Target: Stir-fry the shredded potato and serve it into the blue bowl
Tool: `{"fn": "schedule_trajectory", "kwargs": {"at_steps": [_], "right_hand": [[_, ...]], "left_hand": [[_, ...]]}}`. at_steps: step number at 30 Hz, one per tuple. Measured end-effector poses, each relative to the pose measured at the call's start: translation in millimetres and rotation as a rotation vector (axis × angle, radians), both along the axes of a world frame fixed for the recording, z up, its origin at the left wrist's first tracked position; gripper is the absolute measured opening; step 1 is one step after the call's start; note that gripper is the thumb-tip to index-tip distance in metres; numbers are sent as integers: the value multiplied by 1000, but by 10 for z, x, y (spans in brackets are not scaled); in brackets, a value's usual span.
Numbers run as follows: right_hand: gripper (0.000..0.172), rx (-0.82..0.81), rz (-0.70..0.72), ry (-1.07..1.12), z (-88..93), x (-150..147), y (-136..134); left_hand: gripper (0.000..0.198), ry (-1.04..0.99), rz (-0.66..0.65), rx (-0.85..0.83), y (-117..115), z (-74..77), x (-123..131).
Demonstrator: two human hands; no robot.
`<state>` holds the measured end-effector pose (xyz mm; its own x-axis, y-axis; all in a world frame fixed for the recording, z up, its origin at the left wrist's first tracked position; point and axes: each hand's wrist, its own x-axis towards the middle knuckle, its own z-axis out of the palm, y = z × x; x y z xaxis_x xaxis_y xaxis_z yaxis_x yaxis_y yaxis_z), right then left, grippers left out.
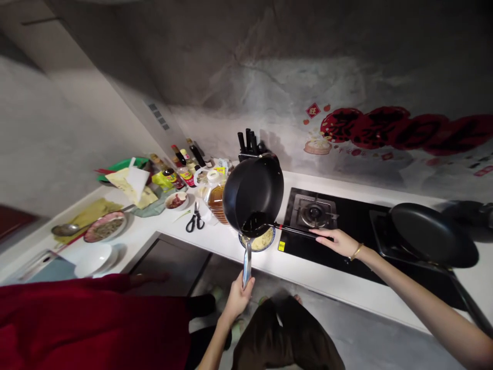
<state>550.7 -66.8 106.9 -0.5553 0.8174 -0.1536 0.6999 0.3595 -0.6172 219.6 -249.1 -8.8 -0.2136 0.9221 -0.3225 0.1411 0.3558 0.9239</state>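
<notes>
My left hand (238, 297) is closed around the metal handle of a black wok (253, 194), which is tipped steeply on its side over a patterned bowl (257, 240) of yellowish food on the white counter. My right hand (333, 240) grips the dark handle of a black slotted spatula (257, 223), whose head sits at the wok's lower rim above the bowl.
A gas hob (315, 213) lies right of the bowl, with a black frying pan (427, 231) on the far burner. Scissors (195, 220), an oil bottle (216, 199), sauce bottles, plates and a knife block (250, 144) crowd the left counter. A person in red (88, 321) stands at lower left.
</notes>
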Motion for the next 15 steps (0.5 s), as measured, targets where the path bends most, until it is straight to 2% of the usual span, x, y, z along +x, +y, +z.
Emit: {"fn": "schedule_trajectory", "kwargs": {"at_steps": [4,10,13,15], "right_hand": [[46,-14,27,27,-58,-124,40],[44,-34,41,-5,23,-144,15],[43,-24,-11,-19,40,-143,-70],[45,8,-47,5,-10,-184,-134]], "left_hand": [[30,169,-67,94,-75,-26,-283],[29,251,-50,132,-153,-159,-509],[27,283,-40,152,-166,-227,-594],[25,326,-51,175,-169,-264,-653]]}}
